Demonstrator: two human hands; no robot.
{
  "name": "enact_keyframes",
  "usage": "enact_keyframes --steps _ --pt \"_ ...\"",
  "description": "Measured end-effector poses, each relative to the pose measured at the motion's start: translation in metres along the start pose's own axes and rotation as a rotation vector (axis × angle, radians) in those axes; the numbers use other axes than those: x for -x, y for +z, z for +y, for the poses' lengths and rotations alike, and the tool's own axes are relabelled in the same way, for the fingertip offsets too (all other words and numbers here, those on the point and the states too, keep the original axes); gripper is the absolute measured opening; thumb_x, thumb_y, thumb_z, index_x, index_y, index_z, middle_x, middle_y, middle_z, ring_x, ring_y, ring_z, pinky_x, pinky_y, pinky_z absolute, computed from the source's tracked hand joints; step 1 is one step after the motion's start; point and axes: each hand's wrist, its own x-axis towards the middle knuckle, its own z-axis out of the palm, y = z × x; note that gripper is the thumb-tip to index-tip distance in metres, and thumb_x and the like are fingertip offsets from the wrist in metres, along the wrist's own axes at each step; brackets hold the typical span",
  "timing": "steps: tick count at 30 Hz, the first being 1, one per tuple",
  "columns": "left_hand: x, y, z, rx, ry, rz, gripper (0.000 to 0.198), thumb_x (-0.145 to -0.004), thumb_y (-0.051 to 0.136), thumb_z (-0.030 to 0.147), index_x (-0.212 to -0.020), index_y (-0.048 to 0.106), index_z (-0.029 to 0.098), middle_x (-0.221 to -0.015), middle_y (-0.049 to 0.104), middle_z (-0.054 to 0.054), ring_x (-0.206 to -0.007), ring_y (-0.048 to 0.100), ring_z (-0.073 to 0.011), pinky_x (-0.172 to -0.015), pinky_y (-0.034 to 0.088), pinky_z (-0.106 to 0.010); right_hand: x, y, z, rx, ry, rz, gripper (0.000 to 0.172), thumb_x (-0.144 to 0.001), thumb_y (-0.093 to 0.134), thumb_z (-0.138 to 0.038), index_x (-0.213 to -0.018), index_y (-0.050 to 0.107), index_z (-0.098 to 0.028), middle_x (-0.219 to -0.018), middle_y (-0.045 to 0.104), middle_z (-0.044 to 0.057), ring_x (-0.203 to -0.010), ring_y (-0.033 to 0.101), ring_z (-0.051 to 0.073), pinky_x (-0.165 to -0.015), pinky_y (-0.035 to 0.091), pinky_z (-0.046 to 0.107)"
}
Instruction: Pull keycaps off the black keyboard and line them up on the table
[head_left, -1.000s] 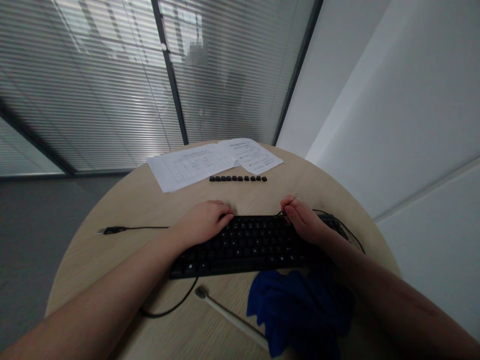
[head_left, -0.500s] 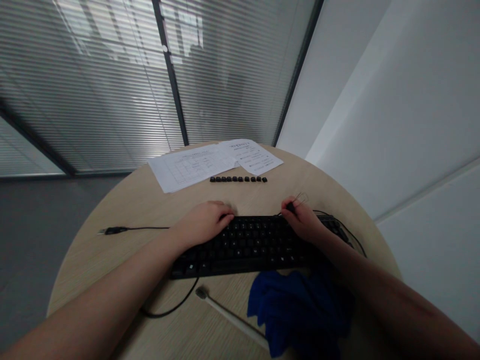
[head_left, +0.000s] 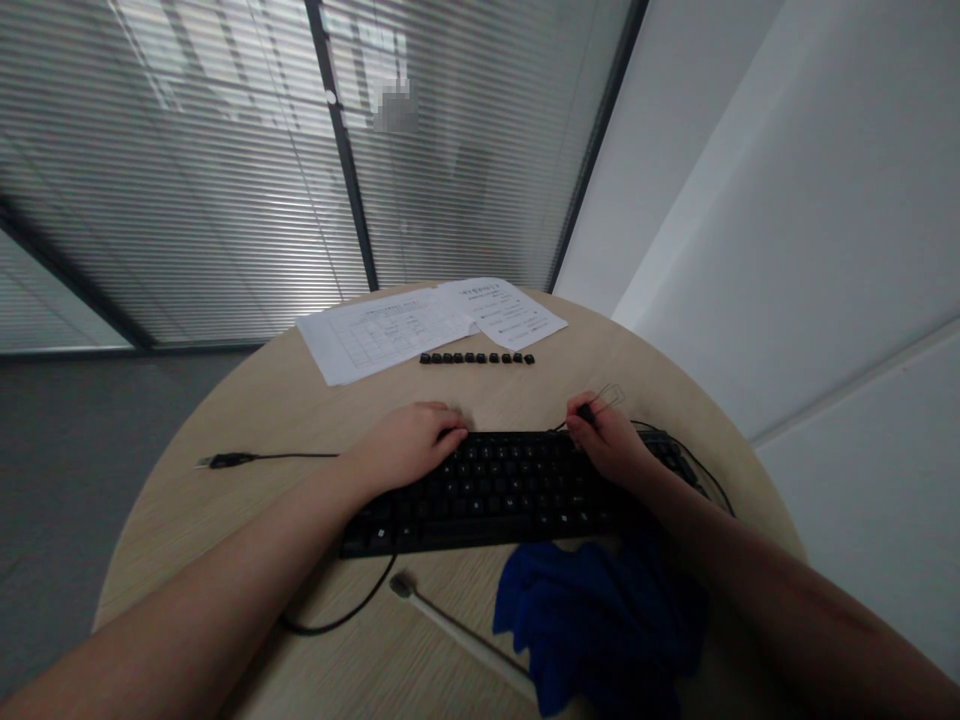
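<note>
A black keyboard (head_left: pixel 499 490) lies on the round wooden table in front of me. My left hand (head_left: pixel 420 440) grips its far left edge, thumb over the top keys and fingers behind. Above the keyboard's right part, my right hand (head_left: pixel 604 435) is closed on a wire keycap puller (head_left: pixel 611 395), whose thin wire loops stick out up and to the right. A small black piece shows between those fingers; whether it is the puller's handle or a keycap I cannot tell. Beyond the keyboard, several loose black keycaps (head_left: pixel 469 358) stand in a row.
Printed paper sheets (head_left: pixel 390 330) lie at the table's far side. A light-handled brush (head_left: pixel 465 635) and a crumpled blue cloth (head_left: pixel 592 620) are near me. The USB plug (head_left: pixel 229 461) lies at the left, with cable (head_left: pixel 337 622) below the keyboard. Blinds cover the glass wall.
My right hand has shifted slightly to the right and turned a little, with the keycap puller in it. My left hand and the keyboard stay nearly still.
</note>
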Motion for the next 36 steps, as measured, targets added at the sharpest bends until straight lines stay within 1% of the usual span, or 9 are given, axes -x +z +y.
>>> enact_keyframes --steps 5,8,12,15,19,21,26,31,36 --pt "0.0 -0.001 0.002 -0.004 -0.005 -0.014 0.035 -0.1 0.044 0.033 -0.103 0.076 0.019 -0.099 0.073 -0.009 -0.089 0.066 -0.0235 -0.084 0.05 -0.037 -0.009 -0.001 0.011 -0.372 0.063 0.216 0.031 -0.097 0.047 -0.056 -0.097 0.039 -0.027 -0.061 0.045 -0.01 -0.048 0.045 0.012 -0.047 0.036 0.024" --pt "0.0 0.0 0.001 0.004 0.005 -0.008 0.035 -0.1 0.044 0.033 -0.102 0.076 0.019 -0.099 0.073 -0.009 -0.088 0.066 -0.0239 -0.083 0.05 -0.038 -0.01 -0.002 0.012 -0.312 0.03 0.167 0.031 -0.096 0.051 -0.055 -0.095 0.041 -0.026 -0.062 0.047 -0.009 -0.05 0.047 0.012 -0.049 0.037 0.024" --pt "0.0 0.0 -0.001 0.007 0.017 0.0 0.034 -0.1 0.045 0.032 -0.104 0.076 0.019 -0.096 0.072 -0.009 -0.085 0.066 -0.0231 -0.082 0.051 -0.038 -0.002 -0.007 0.0 0.007 -0.063 0.124 0.019 -0.095 0.056 -0.042 -0.092 0.051 -0.023 -0.067 0.057 -0.003 -0.057 0.053 0.014 -0.057 0.043 0.028" --pt "0.003 -0.005 0.004 0.019 0.03 0.082 0.033 -0.099 0.047 0.032 -0.11 0.075 0.019 -0.103 0.072 -0.01 -0.093 0.066 -0.0241 -0.088 0.051 -0.039 0.007 -0.015 -0.022 0.138 -0.252 0.082 0.01 -0.094 0.056 -0.033 -0.093 0.057 -0.023 -0.078 0.065 0.003 -0.067 0.061 0.017 -0.065 0.048 0.031" --pt "0.012 -0.019 0.022 0.197 0.07 0.251 0.032 -0.096 0.055 0.036 -0.118 0.071 0.019 -0.114 0.069 -0.01 -0.099 0.065 -0.0226 -0.091 0.052 -0.038 0.02 -0.021 -0.056 0.134 -0.516 -0.103 0.009 -0.095 0.051 -0.024 -0.098 0.06 -0.024 -0.082 0.069 0.005 -0.072 0.066 0.019 -0.068 0.052 0.032" --pt "0.017 -0.023 0.032 0.325 0.142 0.23 0.035 -0.094 0.06 0.039 -0.123 0.069 0.02 -0.112 0.07 -0.008 -0.093 0.065 -0.0208 -0.086 0.053 -0.036 0.026 -0.02 -0.07 0.096 -0.607 -0.172 0.012 -0.093 0.051 -0.02 -0.1 0.06 -0.024 -0.085 0.07 0.006 -0.074 0.067 0.019 -0.067 0.053 0.031" --pt "0.021 -0.022 0.044 0.521 0.287 0.054 0.038 -0.089 0.069 0.035 -0.124 0.068 0.02 -0.105 0.071 -0.006 -0.088 0.065 -0.0183 -0.079 0.054 -0.032 0.035 -0.012 -0.088 0.045 -0.738 -0.241 0.021 -0.089 0.053 -0.013 -0.106 0.062 -0.023 -0.09 0.071 0.007 -0.074 0.066 0.016 -0.067 0.052 0.027" --pt "0.019 -0.021 0.044 0.598 0.3 -0.031 0.018 -0.09 0.067 0.03 -0.102 0.074 0.018 -0.094 0.072 -0.005 -0.081 0.065 -0.0157 -0.073 0.052 -0.028 0.036 -0.01 -0.092 0.032 -0.752 -0.261 0.023 -0.091 0.053 -0.014 -0.109 0.063 -0.024 -0.092 0.072 0.007 -0.073 0.067 0.016 -0.066 0.052 0.028" --pt "0.018 -0.02 0.041 0.658 0.286 -0.044 0.018 -0.088 0.07 0.033 -0.095 0.074 0.018 -0.09 0.07 -0.004 -0.08 0.064 -0.0155 -0.074 0.052 -0.029 0.035 -0.01 -0.092 -0.011 -0.769 -0.267 0.023 -0.091 0.055 -0.015 -0.111 0.064 -0.023 -0.094 0.073 0.008 -0.075 0.068 0.016 -0.067 0.054 0.028"
